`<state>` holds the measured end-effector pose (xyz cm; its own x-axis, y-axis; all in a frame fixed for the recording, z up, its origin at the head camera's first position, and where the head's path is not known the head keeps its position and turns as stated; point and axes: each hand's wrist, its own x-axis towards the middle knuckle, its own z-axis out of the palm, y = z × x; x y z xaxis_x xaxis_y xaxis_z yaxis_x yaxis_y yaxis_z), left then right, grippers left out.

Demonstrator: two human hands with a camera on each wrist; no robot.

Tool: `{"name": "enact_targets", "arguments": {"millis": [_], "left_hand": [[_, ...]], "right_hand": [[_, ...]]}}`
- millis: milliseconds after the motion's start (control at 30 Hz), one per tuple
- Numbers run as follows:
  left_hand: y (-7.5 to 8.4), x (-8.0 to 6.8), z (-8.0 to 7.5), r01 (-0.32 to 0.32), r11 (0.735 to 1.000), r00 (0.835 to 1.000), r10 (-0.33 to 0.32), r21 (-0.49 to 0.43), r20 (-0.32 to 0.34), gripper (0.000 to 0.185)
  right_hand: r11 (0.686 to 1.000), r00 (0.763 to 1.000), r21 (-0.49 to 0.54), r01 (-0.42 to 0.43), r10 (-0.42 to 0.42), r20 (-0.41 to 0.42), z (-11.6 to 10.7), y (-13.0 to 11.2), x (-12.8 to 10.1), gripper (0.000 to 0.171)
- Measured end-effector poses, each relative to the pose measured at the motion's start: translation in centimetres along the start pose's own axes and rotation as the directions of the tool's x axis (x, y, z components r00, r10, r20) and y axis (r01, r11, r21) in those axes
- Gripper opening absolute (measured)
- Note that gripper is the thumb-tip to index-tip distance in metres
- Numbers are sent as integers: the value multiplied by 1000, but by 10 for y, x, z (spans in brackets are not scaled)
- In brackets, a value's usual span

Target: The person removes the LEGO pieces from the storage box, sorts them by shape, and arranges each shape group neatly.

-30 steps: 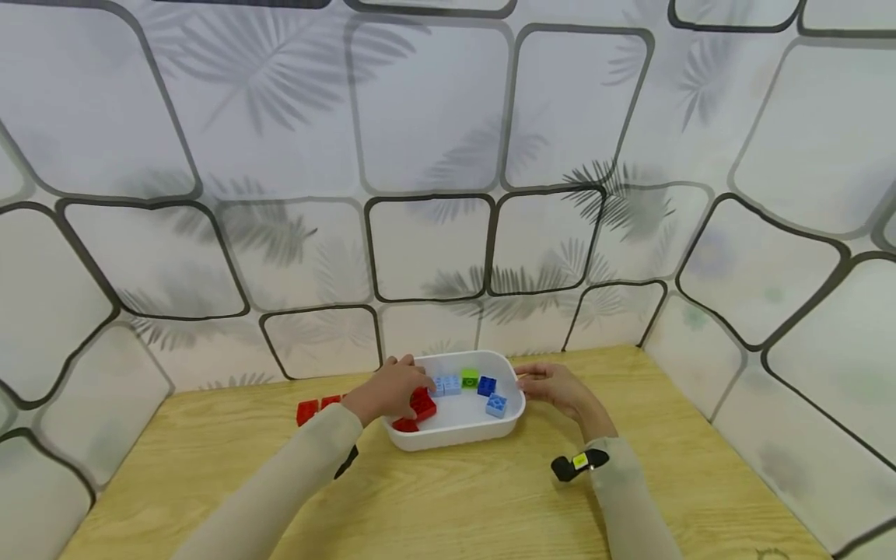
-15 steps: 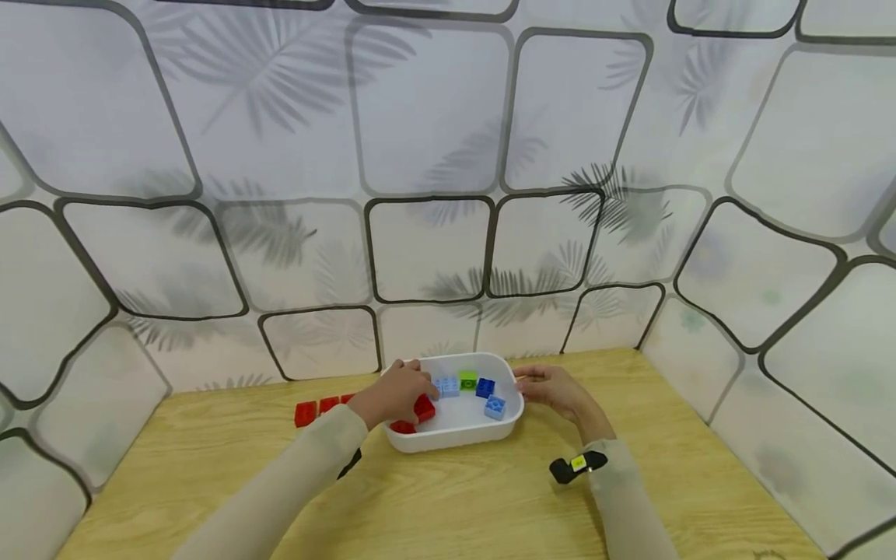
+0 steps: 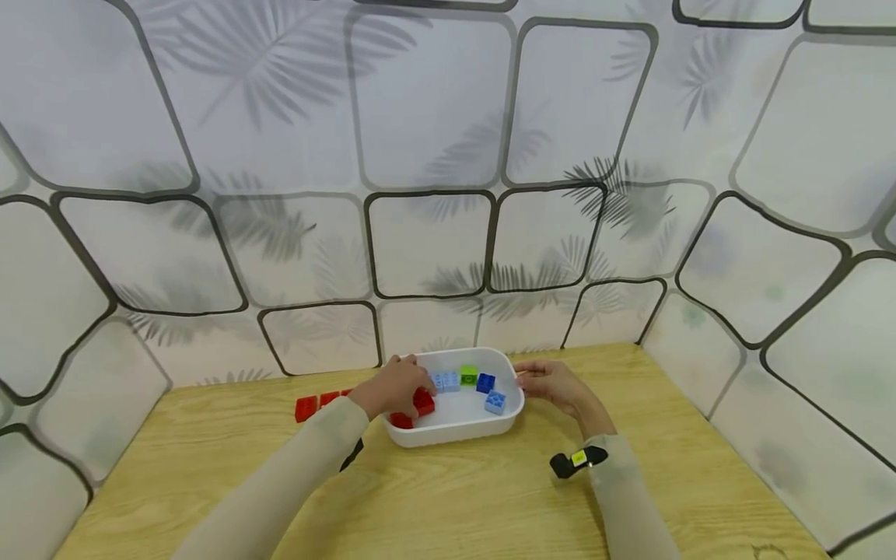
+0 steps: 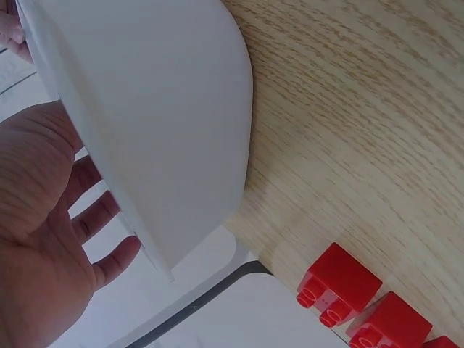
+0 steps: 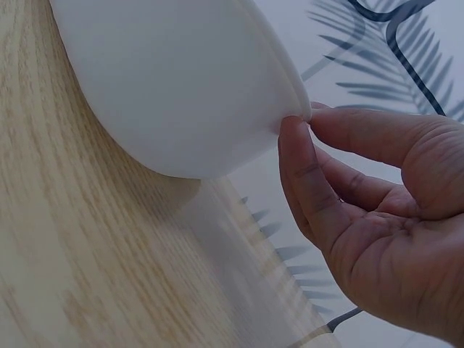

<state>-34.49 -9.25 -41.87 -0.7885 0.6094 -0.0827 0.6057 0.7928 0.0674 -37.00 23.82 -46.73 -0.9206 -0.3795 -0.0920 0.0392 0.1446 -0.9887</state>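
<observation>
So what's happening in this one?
A person is working at a white tub of toy bricks on a wooden table. The left hand reaches into the tub over a red brick; whether it grips it is hidden. The right hand pinches the tub's rim. Blue, light blue and green bricks lie inside; more red bricks sit outside.

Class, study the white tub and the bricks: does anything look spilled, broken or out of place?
Nothing looks spilled or broken. The only oddity: red bricks sit in a row on the table left of the white tub, apart from the bricks inside it.
</observation>
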Motion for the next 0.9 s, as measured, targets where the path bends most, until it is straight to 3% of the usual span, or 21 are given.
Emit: {"name": "enact_targets", "arguments": {"millis": [333,600,733,900], "left_hand": [[1,1,1,-10,999,999,8,-51,-32,28],[8,8,3,15,999,999,-13,43,-40,26],[12,9,-2,7,1000,999,-6,28,-43,31],[17,5,-14,-47,999,993,47,-4,-109,35]], "right_hand": [[1000,1000,6,-9,9,-3,0,0,0,48],[1000,1000,-2,-15,15,-3,-1,0,0,49],[1000,1000,-11,-19,19,1,-1,0,0,49],[1000,1000,-9,-3,3,4,-1,1,0,49]]}}
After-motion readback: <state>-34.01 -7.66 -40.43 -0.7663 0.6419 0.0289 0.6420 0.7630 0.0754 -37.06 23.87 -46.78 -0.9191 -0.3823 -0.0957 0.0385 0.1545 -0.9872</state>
